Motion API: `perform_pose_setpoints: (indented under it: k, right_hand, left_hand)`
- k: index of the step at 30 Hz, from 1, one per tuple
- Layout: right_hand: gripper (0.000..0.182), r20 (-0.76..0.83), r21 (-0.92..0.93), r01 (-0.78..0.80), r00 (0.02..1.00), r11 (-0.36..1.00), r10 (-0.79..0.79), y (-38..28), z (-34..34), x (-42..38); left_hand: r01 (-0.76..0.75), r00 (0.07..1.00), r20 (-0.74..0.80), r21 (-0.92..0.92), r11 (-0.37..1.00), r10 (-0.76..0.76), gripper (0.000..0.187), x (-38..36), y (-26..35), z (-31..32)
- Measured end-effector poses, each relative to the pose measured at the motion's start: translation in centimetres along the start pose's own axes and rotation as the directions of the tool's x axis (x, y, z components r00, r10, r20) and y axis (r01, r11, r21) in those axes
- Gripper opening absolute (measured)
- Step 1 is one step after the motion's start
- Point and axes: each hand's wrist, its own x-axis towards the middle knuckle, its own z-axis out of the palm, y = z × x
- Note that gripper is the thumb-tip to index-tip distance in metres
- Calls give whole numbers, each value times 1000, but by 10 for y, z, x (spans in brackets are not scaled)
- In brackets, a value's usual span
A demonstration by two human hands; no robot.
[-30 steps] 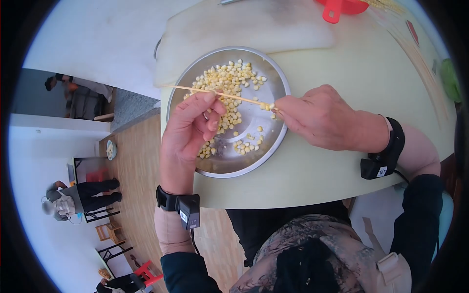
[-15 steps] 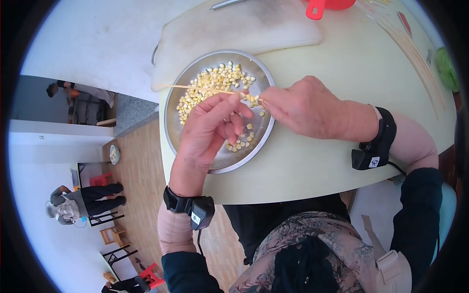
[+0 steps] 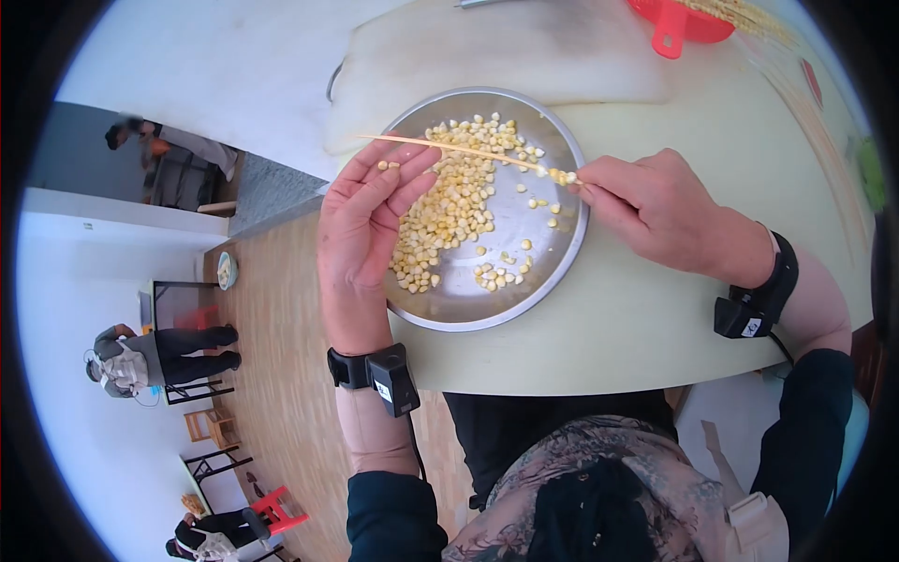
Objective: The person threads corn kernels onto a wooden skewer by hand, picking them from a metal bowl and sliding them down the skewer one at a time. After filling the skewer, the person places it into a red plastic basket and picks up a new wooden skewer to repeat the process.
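Note:
My right hand (image 3: 646,201) pinches a thin wooden skewer (image 3: 449,146) near one end, and several yellow corn kernels (image 3: 562,175) are threaded on it beside my fingertips. The pointed end reaches left past the fingers of my left hand (image 3: 370,206). That hand is turned palm up over the bowl's left rim, fingers partly curled, with a few loose corn kernels (image 3: 388,166) held by the thumb and fingers. Below both hands, a round steel bowl (image 3: 534,300) contains many loose kernels, heaped mostly on its left side.
Behind the bowl lies a white cutting board (image 3: 506,56). A red basin (image 3: 698,28) at the back right bears filled skewers (image 3: 740,17); bare skewers (image 3: 824,140) lie along the right edge. Other people (image 3: 131,361) are further off at left.
My left hand has come away from the threaded kernels, moving left and opening palm up with loose kernels in it. The skewer remains in my right hand; the whole view has shifted.

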Motion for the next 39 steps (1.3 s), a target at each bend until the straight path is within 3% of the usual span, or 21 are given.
perform_pose_setpoints:
  k: [14,32,39]
  right_hand:
    - [4,34,-84,111,994,990,-108,-12,-6,-2]
    - [7,57,-135,130,991,982,-124,-8,-5,-6]
    - [7,48,-145,124,992,982,-118,-8,-5,-9]
  left_hand:
    - [-185,973,-119,109,977,197,27,4,4,-17]
    - [-194,946,-179,350,917,269,22,2,-1,-13]
    - [-198,957,-153,272,942,246,26,0,-2,-16]
